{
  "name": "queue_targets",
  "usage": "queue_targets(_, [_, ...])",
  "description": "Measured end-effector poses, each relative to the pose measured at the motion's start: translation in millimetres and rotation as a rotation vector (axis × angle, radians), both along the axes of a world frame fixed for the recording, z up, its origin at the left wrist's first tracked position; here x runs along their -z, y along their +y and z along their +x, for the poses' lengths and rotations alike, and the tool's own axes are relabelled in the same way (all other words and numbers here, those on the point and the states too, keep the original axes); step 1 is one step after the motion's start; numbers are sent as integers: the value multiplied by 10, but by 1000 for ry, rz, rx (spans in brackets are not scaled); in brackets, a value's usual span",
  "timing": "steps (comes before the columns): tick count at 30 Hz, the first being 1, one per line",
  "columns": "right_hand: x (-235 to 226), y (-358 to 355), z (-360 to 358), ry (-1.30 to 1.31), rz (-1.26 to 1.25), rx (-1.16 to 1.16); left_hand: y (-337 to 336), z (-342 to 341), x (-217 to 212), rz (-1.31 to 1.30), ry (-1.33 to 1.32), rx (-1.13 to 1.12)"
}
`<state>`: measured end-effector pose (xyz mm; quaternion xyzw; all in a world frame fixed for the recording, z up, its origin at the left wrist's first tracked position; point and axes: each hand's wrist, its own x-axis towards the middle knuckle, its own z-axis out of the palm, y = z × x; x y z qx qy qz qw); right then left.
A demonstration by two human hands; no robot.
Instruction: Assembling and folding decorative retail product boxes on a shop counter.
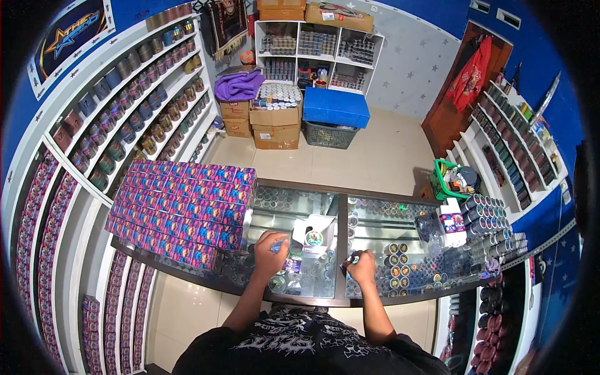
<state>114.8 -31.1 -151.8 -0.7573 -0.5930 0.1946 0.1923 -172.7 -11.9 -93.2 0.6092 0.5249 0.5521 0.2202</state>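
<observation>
My left hand is closed over the glass counter, with a small blue thing showing at its fingers; its kind is too small to tell. Further right, my right hand pinches a small dark and white thing above the counter's dark dividing bar. Between and beyond the hands lies an open white box, with a round-labelled spool or tub in front of it. A small purple packet rests on the glass near my left hand.
Stacked, brightly patterned small boxes cover the counter's left end. Round gold-labelled containers stand in rows right of my right hand. Stacked spools and a green basket are at the right end. Cartons stand on the floor beyond.
</observation>
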Motion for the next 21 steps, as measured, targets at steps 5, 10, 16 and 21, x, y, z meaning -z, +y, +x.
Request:
queue_targets(5, [28,61,92,141,64,-24,13,-14,-10,28,-7,-10])
queue_targets(10, [-443,198,19,1099,37,-49,14,-56,2,33,12,-21])
queue_targets(16, [-1109,294,-310,1128,25,-212,-35,127,-250,-113,-48,143])
queue_targets(21, [-1257,316,-593,1191,30,-396,-4,275,-218,-297,-225,489])
